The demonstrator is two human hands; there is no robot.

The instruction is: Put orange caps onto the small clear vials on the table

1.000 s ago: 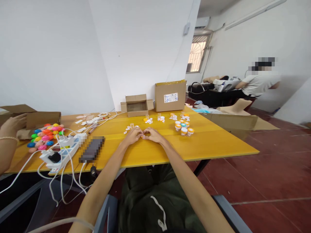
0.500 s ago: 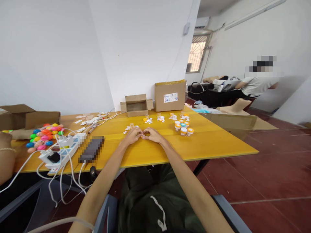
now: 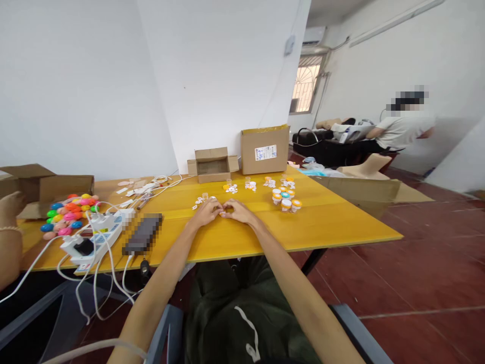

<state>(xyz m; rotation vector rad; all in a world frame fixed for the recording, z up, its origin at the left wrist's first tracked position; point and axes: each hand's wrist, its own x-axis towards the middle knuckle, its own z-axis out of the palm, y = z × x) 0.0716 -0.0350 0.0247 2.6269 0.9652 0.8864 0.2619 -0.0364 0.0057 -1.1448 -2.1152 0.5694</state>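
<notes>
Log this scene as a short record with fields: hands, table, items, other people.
Left hand: curled on the table, fingertips meeting the right hand's
Right hand: curled likewise; anything pinched between them is too small to tell
Table: yellow top
Beyond the hands: small white pieces, lidded jars, open box, closed box
Left side: coloured balls, power strip
Other people: a hand at the left edge; a seated person far right

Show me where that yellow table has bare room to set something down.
On the yellow table, the widest bare patch is the right end, between the small jars and the near edge. A narrower strip runs nearer than the left hand and right hand. Crowded: the left end, with power strip, cables and coloured balls.
</notes>
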